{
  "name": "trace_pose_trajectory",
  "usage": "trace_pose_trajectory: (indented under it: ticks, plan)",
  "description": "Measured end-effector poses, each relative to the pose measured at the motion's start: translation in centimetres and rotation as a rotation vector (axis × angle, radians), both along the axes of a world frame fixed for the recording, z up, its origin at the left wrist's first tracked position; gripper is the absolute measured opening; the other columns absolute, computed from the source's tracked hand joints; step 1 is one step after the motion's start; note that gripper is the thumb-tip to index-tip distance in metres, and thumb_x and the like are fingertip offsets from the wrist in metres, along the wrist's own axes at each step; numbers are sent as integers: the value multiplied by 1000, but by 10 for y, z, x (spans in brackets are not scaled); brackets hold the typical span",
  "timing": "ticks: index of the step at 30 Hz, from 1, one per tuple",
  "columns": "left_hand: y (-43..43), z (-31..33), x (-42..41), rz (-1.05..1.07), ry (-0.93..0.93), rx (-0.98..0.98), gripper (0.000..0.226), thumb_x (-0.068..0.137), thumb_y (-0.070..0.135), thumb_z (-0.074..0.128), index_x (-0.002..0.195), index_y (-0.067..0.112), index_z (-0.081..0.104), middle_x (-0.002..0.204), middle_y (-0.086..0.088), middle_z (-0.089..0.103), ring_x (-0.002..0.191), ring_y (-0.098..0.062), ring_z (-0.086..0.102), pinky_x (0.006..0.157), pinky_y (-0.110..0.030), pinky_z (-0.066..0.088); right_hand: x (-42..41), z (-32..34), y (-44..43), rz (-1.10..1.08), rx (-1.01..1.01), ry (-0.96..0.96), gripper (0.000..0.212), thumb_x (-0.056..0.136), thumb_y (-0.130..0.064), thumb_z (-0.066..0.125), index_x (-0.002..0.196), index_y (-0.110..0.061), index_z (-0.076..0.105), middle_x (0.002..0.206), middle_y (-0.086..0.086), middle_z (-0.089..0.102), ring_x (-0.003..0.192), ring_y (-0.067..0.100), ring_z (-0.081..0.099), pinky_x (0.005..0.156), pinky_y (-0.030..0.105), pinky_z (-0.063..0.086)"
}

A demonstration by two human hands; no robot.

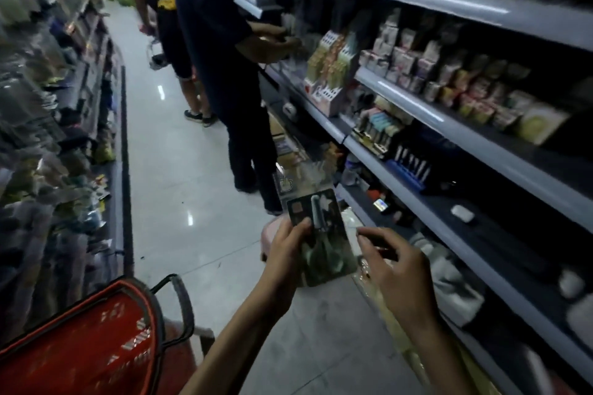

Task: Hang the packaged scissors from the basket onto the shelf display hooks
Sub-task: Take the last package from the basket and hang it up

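Observation:
A dark card pack of scissors (324,234) is held upright in front of me, over the aisle floor beside the right-hand shelving. My left hand (288,253) grips its left edge, thumb across the front. My right hand (394,269) hovers just right of the pack, fingers pinched on a thin dark thing that I cannot make out. The red basket (80,346) sits at the bottom left with its black handle raised. The grey shelves (449,125) on the right run away from me; no display hooks show clearly in this blurred frame.
Two people stand close ahead in the aisle, the nearer one (224,74) reaching into the right shelving. Stocked racks (48,138) line the left side. A pink stool-like object (272,234) sits on the pale tiled floor behind the pack.

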State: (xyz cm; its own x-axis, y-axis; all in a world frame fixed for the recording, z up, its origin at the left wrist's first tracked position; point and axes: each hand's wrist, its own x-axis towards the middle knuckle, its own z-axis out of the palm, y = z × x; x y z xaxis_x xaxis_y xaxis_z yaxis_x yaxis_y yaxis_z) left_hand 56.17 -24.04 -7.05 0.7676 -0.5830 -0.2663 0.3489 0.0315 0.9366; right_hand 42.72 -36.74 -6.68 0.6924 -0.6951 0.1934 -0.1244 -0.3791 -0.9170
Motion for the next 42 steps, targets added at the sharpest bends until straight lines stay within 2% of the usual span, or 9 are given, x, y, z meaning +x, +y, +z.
trace_pose_trajectory:
  ticks: [4, 7, 12, 15, 18, 22, 27, 35, 42]
  plan:
    - [-34, 16, -18, -226, -16, -47, 25, 105, 29, 61, 127, 21, 68, 122, -12, 75, 113, -30, 74, 99, -52, 59, -30, 30, -18, -234, 57, -116, 12, 97, -26, 70, 106, -31, 76, 100, -18, 76, 96, 2, 71, 76, 23, 58]
    - [-59, 29, -38, -387, -39, -100, 29, 100, 33, 69, 122, 13, 69, 122, -18, 73, 115, -38, 71, 105, -65, 51, -56, 58, -26, -362, 186, -202, 13, 96, -31, 70, 107, -32, 76, 101, -12, 78, 97, 7, 73, 72, 21, 57]
    - [-96, 53, -92, -656, -70, -180, 26, 101, 28, 64, 120, 13, 70, 118, -13, 76, 111, -34, 73, 103, -65, 53, -113, 92, -32, -515, 264, -308, 34, 86, -41, 73, 112, -20, 77, 108, 0, 79, 107, 18, 73, 97, 42, 57]
    - [-109, 64, -128, -772, -150, -219, 27, 99, 38, 65, 115, 16, 70, 112, -11, 76, 107, -32, 72, 99, -65, 55, -146, 100, -30, -655, 195, -342, 19, 90, -29, 76, 106, -18, 78, 103, 1, 79, 103, 18, 74, 92, 38, 59]
    - [-124, 68, -179, -917, -197, -271, 20, 102, 29, 64, 114, 14, 70, 110, -12, 75, 105, -31, 72, 89, -47, 60, -195, 105, -22, -834, 144, -434, 8, 94, -15, 73, 101, -13, 76, 97, 2, 79, 94, 14, 74, 80, 23, 57]
    - [-130, 83, -256, -1087, -250, -351, 26, 103, 14, 64, 128, 19, 68, 113, -2, 79, 105, -16, 75, 79, -23, 58, -275, 109, -5, -1029, 86, -498, 9, 95, -14, 72, 103, -11, 76, 99, 4, 79, 97, 16, 74, 85, 26, 59]
    - [-132, 98, -354, -1153, -327, -459, 40, 100, 18, 68, 139, 26, 62, 116, 5, 77, 111, -13, 73, 91, -28, 60, -379, 109, 12, -1151, 36, -545, 7, 95, -16, 73, 100, -16, 78, 98, -1, 79, 97, 11, 73, 81, 20, 55]
    - [-137, 116, -529, -1088, -311, -528, 14, 100, 16, 68, 96, 6, 77, 85, 0, 77, 76, -7, 70, 68, -16, 51, -545, 111, 41, -1205, 5, -542, 9, 95, -18, 73, 101, -14, 78, 97, -3, 79, 95, 10, 74, 77, 18, 55]
    - [-134, 111, -643, -1090, -243, -464, 12, 96, 15, 72, 89, 8, 79, 86, -7, 80, 80, -15, 76, 72, -24, 59, -654, 107, 53, -1228, 30, -505, 17, 97, -28, 70, 110, -19, 77, 103, -10, 78, 100, 2, 72, 81, 16, 56]
